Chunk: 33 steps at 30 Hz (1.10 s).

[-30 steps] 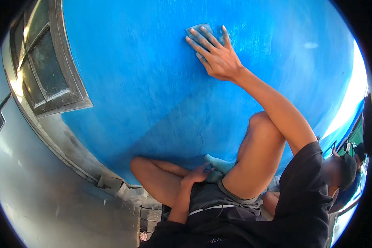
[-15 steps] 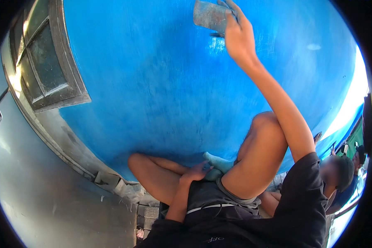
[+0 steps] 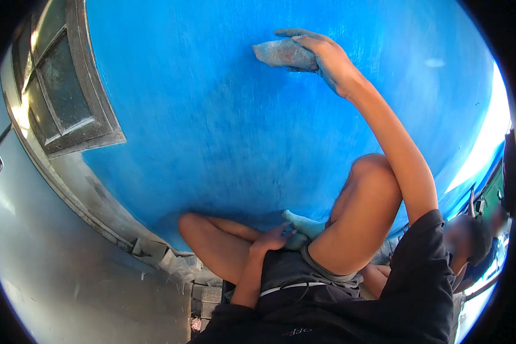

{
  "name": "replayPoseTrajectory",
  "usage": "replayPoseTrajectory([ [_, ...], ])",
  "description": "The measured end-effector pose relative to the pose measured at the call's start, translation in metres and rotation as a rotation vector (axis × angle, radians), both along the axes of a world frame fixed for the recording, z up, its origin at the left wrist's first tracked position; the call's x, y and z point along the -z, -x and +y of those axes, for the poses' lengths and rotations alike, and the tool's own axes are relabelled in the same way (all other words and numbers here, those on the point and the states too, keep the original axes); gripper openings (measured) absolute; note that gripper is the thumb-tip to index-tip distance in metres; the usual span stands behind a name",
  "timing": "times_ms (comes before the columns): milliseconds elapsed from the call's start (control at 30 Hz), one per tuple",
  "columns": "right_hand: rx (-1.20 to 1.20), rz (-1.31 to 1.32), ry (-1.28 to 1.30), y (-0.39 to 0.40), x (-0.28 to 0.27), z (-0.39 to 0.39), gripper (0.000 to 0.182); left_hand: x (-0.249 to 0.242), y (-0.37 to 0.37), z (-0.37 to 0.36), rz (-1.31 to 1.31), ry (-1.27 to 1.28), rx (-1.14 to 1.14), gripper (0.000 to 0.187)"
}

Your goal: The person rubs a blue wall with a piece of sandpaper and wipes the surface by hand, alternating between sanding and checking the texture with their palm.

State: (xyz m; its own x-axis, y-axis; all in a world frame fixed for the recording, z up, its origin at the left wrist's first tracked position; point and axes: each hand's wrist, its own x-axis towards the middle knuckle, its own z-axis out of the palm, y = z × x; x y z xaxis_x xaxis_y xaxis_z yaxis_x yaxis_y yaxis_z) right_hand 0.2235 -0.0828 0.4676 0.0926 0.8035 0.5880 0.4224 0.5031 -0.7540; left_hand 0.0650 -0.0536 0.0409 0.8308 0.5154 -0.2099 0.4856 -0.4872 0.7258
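Note:
My right hand point(image 3: 329, 62) is raised in front of the blue wall point(image 3: 212, 126), closed around a worn grey-brown sheet of sandpaper point(image 3: 281, 53). The sheet is tilted, and its free end points left, close to the painted surface. Blue dust coats the fingers. Low in the view, my left hand point(image 3: 274, 237) rests in my lap between the bent legs. Its dusty fingers lie loosely beside a pale teal foot point(image 3: 305, 226) and hold nothing that shows.
A wooden-framed window point(image 3: 66, 80) is set in the wall at upper left. Below it stands a smooth grey metal panel point(image 3: 86, 252). Rubble and paving blocks point(image 3: 206, 293) lie along the wall's foot. Another person point(image 3: 467, 241) sits close on the right, with someone else behind.
My right hand has moved down with the sandpaper and turned, so the sheet now appears more edge-on. The left hand stays in place. The person at right has shifted slightly.

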Motion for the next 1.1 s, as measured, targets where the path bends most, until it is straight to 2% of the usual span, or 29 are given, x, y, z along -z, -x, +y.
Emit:
replayPoseTrajectory([
  [133,0.048,-0.186,-0.026,-0.003,0.005,0.005,0.045,-0.001,0.0,0.001,-0.02,-0.038,0.01,0.07],
  [200,-0.081,-0.251,0.136,0.001,0.008,0.003,0.047,-0.001,-0.001,0.004,-0.171,-0.055,0.021,0.063],
  [233,-0.082,-0.25,0.138,0.005,0.013,0.003,0.047,-0.001,-0.002,0.005,-0.17,-0.053,0.02,0.063],
  [300,-0.159,-0.384,0.386,0.014,0.027,0.005,0.05,-0.002,-0.005,0.009,-0.625,0.066,-0.112,0.058],
  [333,-0.166,-0.383,0.391,0.021,0.033,0.004,0.05,-0.019,-0.002,0.005,-0.622,0.071,-0.119,0.058],
  [400,-0.157,-0.736,0.557,0.034,0.04,0.002,0.054,-0.059,0.004,-0.001,-1.096,0.529,-0.27,0.055],
  [433,-0.221,-0.786,0.564,0.031,0.053,0.012,0.057,-0.077,0.01,-0.001,-1.094,0.528,-0.278,0.055],
  [500,-0.271,-0.826,0.608,0.042,0.054,0.009,0.057,-0.111,0.024,0.002,-1.353,0.601,-0.184,0.053],
  [533,-0.317,-0.868,0.653,0.047,0.054,0.007,0.057,-0.131,0.029,0.001,-1.353,0.607,-0.195,0.053],
  [600,-0.338,-0.869,0.662,0.051,0.053,0.005,0.057,-0.162,0.036,0.0,-1.451,0.445,-0.118,0.047],
  [667,-0.353,-0.873,0.661,0.052,0.055,0.008,0.056,-0.175,0.035,0.007,-1.394,0.424,-0.214,0.045],
  [733,-0.386,-0.72,0.64,0.052,0.054,0.009,0.058,-0.182,0.032,0.01,-1.339,0.392,-0.291,0.044],
  [767,-0.382,-0.721,0.637,0.053,0.054,0.008,0.058,-0.184,0.027,0.009,-1.409,0.419,-0.322,0.043],
  [833,-0.173,-0.648,0.527,0.06,0.052,0.0,0.075,-0.193,0.018,0.006,-1.482,0.451,-0.347,0.043],
  [867,-0.17,-0.649,0.528,0.058,0.053,0.003,0.075,-0.198,0.015,0.004,-1.552,0.439,-0.409,0.042],
  [933,-0.148,-0.31,0.456,0.055,0.057,0.013,0.081,-0.203,0.008,0.006,-1.622,0.428,-0.475,0.041],
  [967,-0.149,-0.311,0.456,0.052,0.057,0.016,0.081,-0.204,0.004,0.009,-1.674,0.429,-0.468,0.041],
  [1033,-0.261,0.023,0.443,0.052,0.054,0.018,0.092,-0.208,-0.001,0.013,-1.728,0.425,-0.459,0.042],
  [1100,-0.331,0.113,0.387,0.051,0.05,0.014,0.095,-0.213,-0.007,0.012,-1.76,0.455,-0.394,0.042],
])
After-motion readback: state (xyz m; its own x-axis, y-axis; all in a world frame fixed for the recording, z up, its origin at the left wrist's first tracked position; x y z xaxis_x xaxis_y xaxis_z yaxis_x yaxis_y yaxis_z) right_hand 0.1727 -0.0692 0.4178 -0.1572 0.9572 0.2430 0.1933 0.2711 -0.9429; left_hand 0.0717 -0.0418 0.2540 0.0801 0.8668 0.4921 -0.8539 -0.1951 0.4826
